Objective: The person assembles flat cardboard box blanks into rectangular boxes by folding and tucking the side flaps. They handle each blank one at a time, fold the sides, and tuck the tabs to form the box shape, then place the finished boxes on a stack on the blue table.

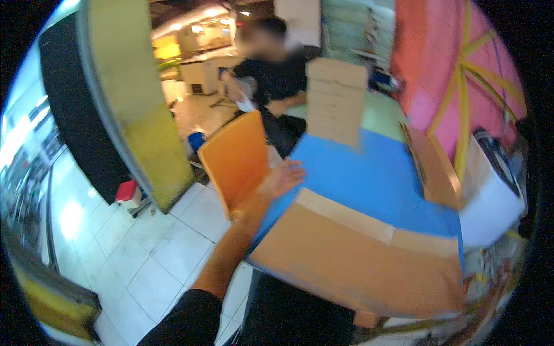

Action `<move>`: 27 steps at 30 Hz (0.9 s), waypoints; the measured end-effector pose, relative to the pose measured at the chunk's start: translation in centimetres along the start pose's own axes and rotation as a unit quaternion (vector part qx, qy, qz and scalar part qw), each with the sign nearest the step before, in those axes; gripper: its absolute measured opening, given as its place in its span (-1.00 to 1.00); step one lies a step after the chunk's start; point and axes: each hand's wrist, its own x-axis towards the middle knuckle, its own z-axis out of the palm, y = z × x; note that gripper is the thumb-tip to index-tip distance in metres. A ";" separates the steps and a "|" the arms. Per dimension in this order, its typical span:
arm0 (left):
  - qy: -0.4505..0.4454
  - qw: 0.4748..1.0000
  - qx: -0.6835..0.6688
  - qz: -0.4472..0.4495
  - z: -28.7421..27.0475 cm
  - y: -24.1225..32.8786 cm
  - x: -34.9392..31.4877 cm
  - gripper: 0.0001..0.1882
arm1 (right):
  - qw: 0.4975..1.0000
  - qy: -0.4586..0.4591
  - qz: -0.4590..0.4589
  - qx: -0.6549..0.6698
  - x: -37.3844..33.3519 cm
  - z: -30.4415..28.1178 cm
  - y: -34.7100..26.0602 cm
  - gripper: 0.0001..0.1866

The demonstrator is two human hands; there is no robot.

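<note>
My left hand (284,177) reaches over the left edge of the blue tabletop (369,173), its fingers loosely stretched and nothing visible in them. It is nearest to the far left corner of a flattened brown cardboard box (352,248), which lies along the near side of the table with a lighter folded flap (346,213) on its far side. I cannot tell whether the fingers touch the tabletop. My right hand is out of view. At the far end of the table rises a tall stack of folded cardboard (336,101).
An orange chair (236,158) stands left of the table, close to my forearm. Beyond it sits a person in black (274,81). More cardboard (433,167) leans at the table's right edge, beside a white bin (490,202). A yellow pillar (135,104) stands on the left.
</note>
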 end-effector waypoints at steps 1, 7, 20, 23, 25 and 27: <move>-0.001 0.998 0.067 -0.011 0.1 0.5 -0.8 -0.42 | 0.996 -0.057 0.073 -0.003 -0.3 -1.1 2.2 -0.50; -0.124 0.903 0.400 -0.094 6.0 2.0 -6.4 -0.41 | 0.927 -0.266 0.021 -0.263 -5.7 -0.5 8.5 -0.47; -0.371 0.674 0.599 -0.223 16.4 -1.7 -12.7 -0.27 | 0.868 -0.334 -0.100 -0.353 -4.3 12.3 2.8 -0.65; -0.350 0.706 0.604 -0.123 18.5 -1.3 -13.3 -0.21 | 0.922 -0.305 -0.114 -0.212 -0.9 14.8 -0.1 -0.78; -0.278 0.753 0.589 -0.089 20.7 -0.7 -13.4 -0.15 | 0.936 -0.305 -0.017 -0.177 0.9 15.5 -2.9 -0.83; -0.269 0.778 0.568 0.012 23.6 0.0 -13.4 -0.12 | 0.928 -0.285 -0.148 -0.186 2.0 16.7 -5.5 -0.85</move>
